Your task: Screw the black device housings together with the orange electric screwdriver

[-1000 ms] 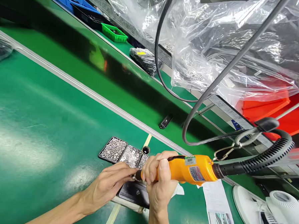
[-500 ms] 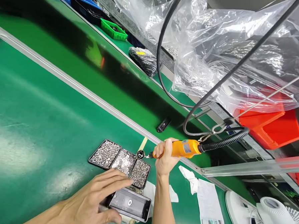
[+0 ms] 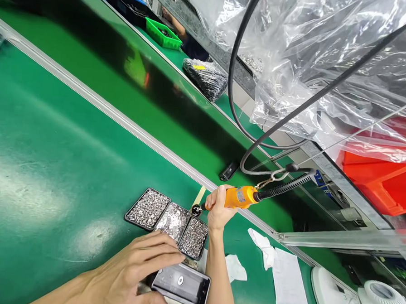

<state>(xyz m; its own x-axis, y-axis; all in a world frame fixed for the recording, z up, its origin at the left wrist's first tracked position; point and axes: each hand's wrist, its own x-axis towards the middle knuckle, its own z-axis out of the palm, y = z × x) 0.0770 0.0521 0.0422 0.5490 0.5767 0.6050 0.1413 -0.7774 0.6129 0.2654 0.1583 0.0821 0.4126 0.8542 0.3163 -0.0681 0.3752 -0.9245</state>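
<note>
My left hand (image 3: 132, 271) is closed around the near end of a dark rectangular housing (image 3: 192, 285), with the thumb on one side and fingers across the other. A small oval hole or washer shows inside the housing. My right hand (image 3: 219, 209) grips an orange electric screwdriver (image 3: 239, 197). Its bit reaches into a small round dark cup (image 3: 196, 210) with a gold rim. Beside the cup lie three black trays of small metal parts: a left tray (image 3: 148, 208), a middle tray (image 3: 172, 220) and a right tray (image 3: 193, 237).
A coiled cable (image 3: 289, 186) and a hanging cord run up from the screwdriver. White papers (image 3: 290, 279) and a white fan (image 3: 382, 302) are at the right. Another dark housing (image 3: 229, 170) lies beyond the metal rail (image 3: 162, 153). Plastic sheeting (image 3: 296, 61) hangs above red bins (image 3: 378, 179).
The screwdriver has moved slightly left and down, its bit now in the round cup instead of just beside it. My left hand keeps hold of the housing. The view has shifted a little.
</note>
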